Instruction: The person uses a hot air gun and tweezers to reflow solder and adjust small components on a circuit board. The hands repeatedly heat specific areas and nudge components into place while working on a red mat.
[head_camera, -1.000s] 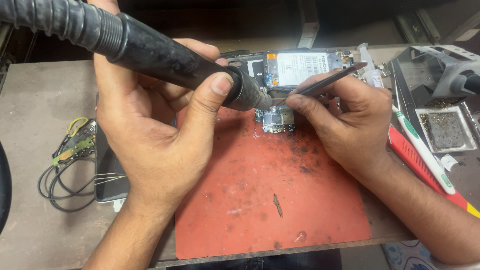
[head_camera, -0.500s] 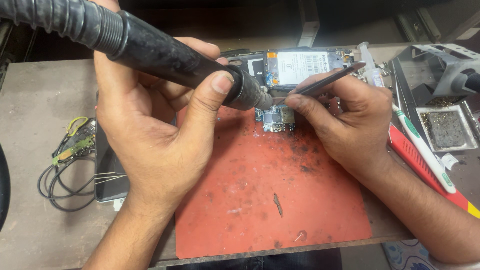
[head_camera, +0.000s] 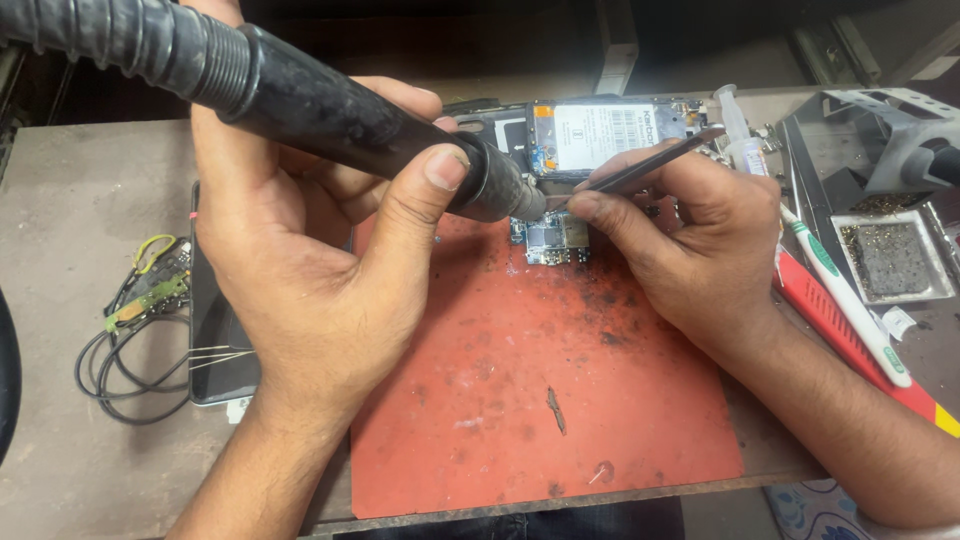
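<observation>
The left hand (head_camera: 310, 250) has its fingers wrapped tight round a thick black hot-air nozzle handle (head_camera: 330, 110), and the right hand (head_camera: 690, 240) pinches slim dark metal tweezers (head_camera: 640, 170). Both tips meet over a small blue circuit board with silver shields (head_camera: 552, 240), lying at the far edge of the scorched red mat (head_camera: 530, 400).

My left hand (head_camera: 300, 260) fills the middle-left of the frame, forearm rising from the bottom edge, fingers curled in a closed grip and thumb pressed flat along the top. My right hand (head_camera: 690, 250) enters from the lower right, fingertips pinched together, pointing toward the upper centre, just beside the left thumb.
</observation>
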